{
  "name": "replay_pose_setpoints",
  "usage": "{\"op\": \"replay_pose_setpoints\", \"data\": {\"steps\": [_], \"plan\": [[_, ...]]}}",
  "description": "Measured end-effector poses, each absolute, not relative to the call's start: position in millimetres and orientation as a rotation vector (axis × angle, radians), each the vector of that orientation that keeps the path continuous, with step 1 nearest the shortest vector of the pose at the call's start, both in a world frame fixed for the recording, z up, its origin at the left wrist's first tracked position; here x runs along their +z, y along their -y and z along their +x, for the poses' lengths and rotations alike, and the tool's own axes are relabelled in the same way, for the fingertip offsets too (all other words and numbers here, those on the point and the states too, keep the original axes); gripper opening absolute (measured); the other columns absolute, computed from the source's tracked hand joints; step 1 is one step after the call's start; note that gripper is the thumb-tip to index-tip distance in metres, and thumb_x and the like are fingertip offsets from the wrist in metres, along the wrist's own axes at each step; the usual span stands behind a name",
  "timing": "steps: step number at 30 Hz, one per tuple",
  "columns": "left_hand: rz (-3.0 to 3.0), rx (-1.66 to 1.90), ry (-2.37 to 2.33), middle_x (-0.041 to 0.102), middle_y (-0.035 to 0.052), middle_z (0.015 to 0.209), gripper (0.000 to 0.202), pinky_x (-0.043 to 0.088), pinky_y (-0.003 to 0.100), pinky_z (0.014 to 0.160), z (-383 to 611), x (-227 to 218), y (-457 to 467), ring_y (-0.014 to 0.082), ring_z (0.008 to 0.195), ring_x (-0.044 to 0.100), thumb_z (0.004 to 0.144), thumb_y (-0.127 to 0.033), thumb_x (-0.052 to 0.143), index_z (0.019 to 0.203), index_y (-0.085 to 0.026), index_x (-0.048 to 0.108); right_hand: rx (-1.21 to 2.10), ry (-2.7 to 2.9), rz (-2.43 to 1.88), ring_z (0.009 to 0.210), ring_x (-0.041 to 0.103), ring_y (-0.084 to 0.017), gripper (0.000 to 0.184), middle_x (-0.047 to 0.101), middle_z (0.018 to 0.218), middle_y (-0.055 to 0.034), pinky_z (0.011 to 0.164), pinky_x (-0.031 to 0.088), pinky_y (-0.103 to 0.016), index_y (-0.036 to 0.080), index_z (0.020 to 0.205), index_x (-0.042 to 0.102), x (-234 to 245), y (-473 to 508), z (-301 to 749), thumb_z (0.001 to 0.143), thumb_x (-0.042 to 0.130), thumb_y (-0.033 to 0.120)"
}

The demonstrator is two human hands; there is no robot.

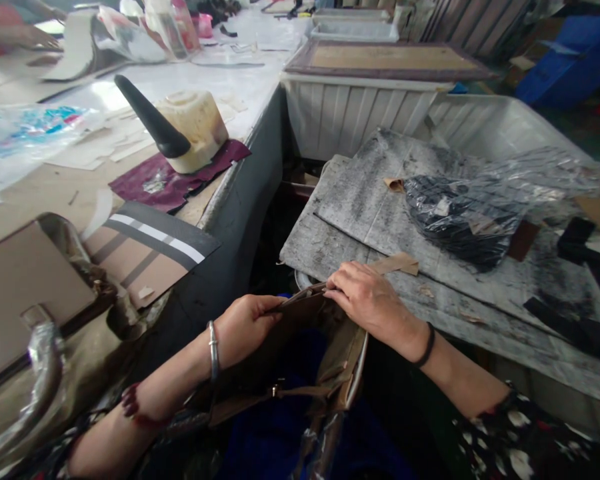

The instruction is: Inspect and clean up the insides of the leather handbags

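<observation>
Brown and soft-walled, the bag gapes low in front of the person, with both hands at its far rim. The left hand pinches that edge between thumb and fingers; the right hand is curled over it farther along, thumb and fingertips closed on the layers. Uneven pull between the two could, I judge, pucker the edge or let its layers slip out of line. The sagging body might also twist, being so limp. On the surface to the left, a stained, translucent pot stands on a ragged maroon scrap near the brink (a careless elbow could tip it), a thick black handle slanting up against it. To the right lie mottled, fuzzy grey boards and crinkled clear plastic around dark strips. A small metallic clasp glints on the bag's near side.
</observation>
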State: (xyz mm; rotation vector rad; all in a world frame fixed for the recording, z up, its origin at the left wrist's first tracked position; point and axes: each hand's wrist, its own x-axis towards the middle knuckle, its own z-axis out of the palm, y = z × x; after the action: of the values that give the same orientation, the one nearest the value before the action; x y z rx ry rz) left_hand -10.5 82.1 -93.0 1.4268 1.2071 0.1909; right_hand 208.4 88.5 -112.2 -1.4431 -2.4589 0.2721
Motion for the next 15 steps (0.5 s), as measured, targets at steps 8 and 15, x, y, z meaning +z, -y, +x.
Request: {"op": "replay_pose_setpoints", "data": {"steps": [8, 15], "plan": [[1.270, 0.208, -1.151, 0.067, 0.0012, 0.075, 0.039, 0.048, 0.025, 0.064, -8, -94, -83, 0.0195, 0.074, 0.061, 0.074, -0.028, 0.047, 0.108, -0.014, 0.059, 0.549, 2.189, -1.419, 0.068, 0.046, -0.014, 0.013, 0.048, 0.070, -0.0007, 0.065, 0.037, -0.027, 0.017, 0.067, 0.047, -119, -86, 206, 0.079, 0.050, 0.015], [1.211, 0.281, -1.135, 0.068, 0.0002, 0.082, 0.036, 0.048, 0.027, 0.071, -24, -100, -84, 0.0198, 0.080, 0.061, 0.076, -0.026, 0.047, 0.109, -0.017, 0.058, 0.928, 1.435, -1.719, 0.058, 0.052, -0.014, 0.020, 0.053, 0.064, -0.0003, 0.055, 0.043, -0.024, 0.020, 0.071, 0.052, -96, -53, 304, 0.078, 0.048, 0.038]]}}
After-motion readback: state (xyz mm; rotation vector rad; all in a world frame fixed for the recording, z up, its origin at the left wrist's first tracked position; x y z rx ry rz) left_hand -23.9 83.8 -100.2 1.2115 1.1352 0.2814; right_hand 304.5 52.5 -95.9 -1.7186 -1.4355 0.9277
